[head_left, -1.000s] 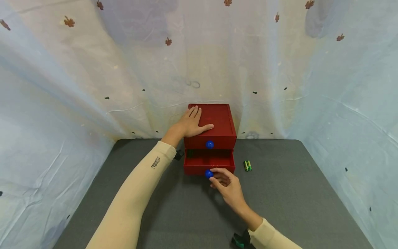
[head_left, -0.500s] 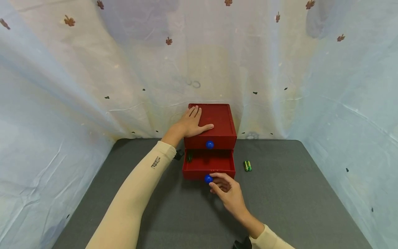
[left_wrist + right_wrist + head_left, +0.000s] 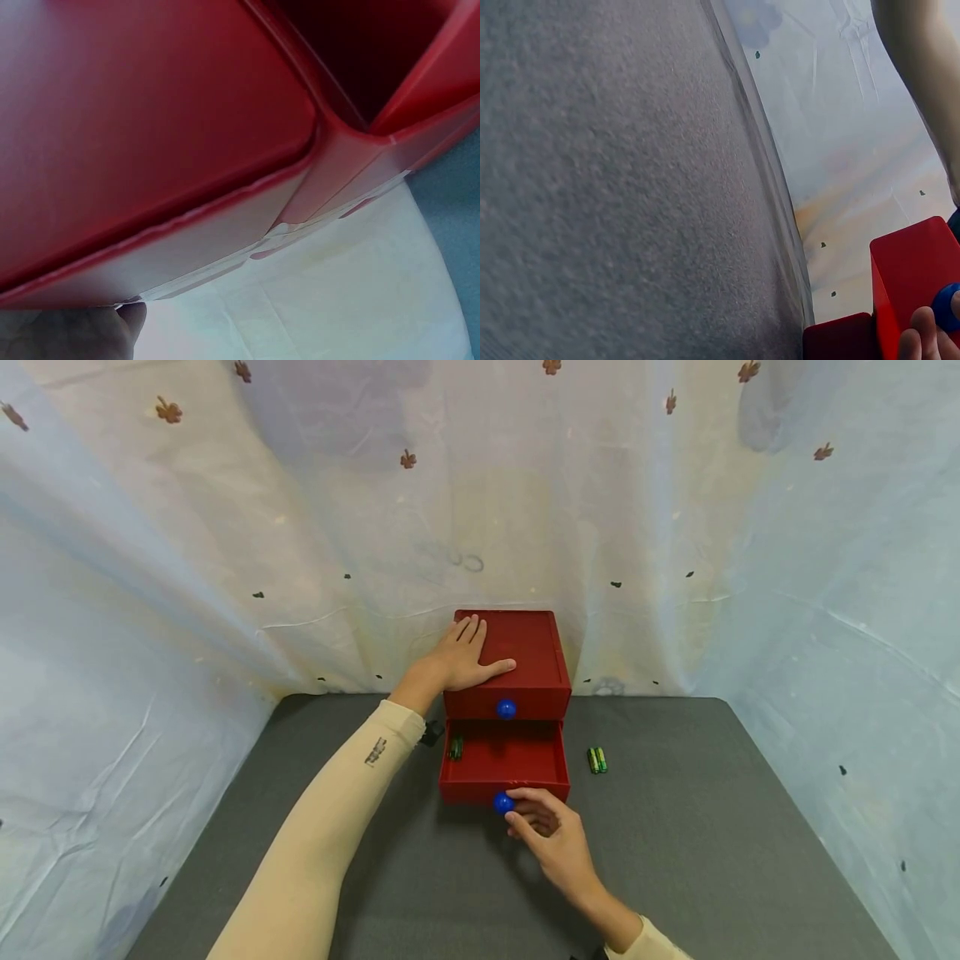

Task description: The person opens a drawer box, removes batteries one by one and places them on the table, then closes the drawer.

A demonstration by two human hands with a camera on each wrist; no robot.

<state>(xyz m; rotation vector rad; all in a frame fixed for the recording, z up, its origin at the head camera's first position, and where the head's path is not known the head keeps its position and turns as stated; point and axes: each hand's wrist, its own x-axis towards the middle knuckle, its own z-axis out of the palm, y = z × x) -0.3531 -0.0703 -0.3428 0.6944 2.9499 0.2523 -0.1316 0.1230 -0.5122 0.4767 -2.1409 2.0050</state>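
A small red two-drawer cabinet (image 3: 525, 652) stands at the back of the table. My left hand (image 3: 459, 660) rests on its top, fingers straight and thumb spread toward the middle. The lower drawer (image 3: 510, 768) is pulled out, while the upper one, with its own blue knob (image 3: 506, 709), is closed. Thumb and index finger of my right hand (image 3: 551, 835) pinch the lower drawer's round blue knob (image 3: 503, 802). Dark green batteries (image 3: 456, 747) lie along the drawer's left wall. The right wrist view catches the fingertips (image 3: 924, 322) at the knob.
Two green batteries (image 3: 597, 760) lie side by side on the grey table (image 3: 675, 827), right of the drawer. A pale patterned curtain (image 3: 337, 527) hangs close behind the cabinet and along both sides.
My right hand has moved toward me with the knob, and the lower drawer has slid further out. More of the batteries inside shows. My left hand has stayed in place.
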